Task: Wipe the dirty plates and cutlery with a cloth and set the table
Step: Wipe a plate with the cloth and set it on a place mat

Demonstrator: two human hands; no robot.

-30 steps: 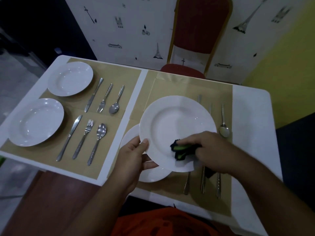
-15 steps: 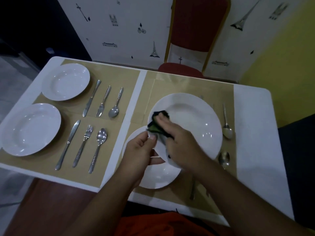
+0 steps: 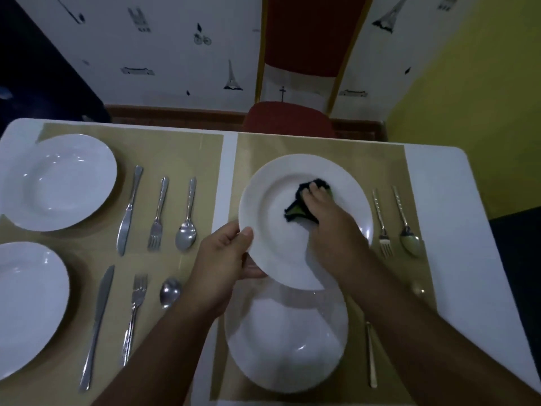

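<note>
Since half a second ago, the dark bunched cloth with a green edge (image 3: 295,208) has swept from the 9 o'clock rim of the round white ceramic plate (image 3: 272,206) to about 1 o'clock in its well.

The step in hand reads as wiping this plate's face. To do it well, I judge the strokes should run in overlapping circles from the well out to the rim, with even pressure. The plate should also turn in the supporting grip, so the patch under the thumb gets cleaned too. Pressing hard far from that grip could tip the plate, so the push needs meeting from beneath.

The left hand (image 3: 222,259) pinches the plate's rim at about 8 o'clock, thumb on top and fingers curled below. It holds the plate raised over a second round white plate (image 3: 287,347), which lies on the tan placemat (image 3: 322,145) on the white counter (image 3: 439,177). The right hand (image 3: 330,230) reaches in from 5 o'clock, its fingers bent over the cloth and pressing it onto the plate; it holds nothing else. A steel fork (image 3: 380,221) and a steel spoon (image 3: 407,227) lie at the plate's 3 o'clock, untouched.
</note>
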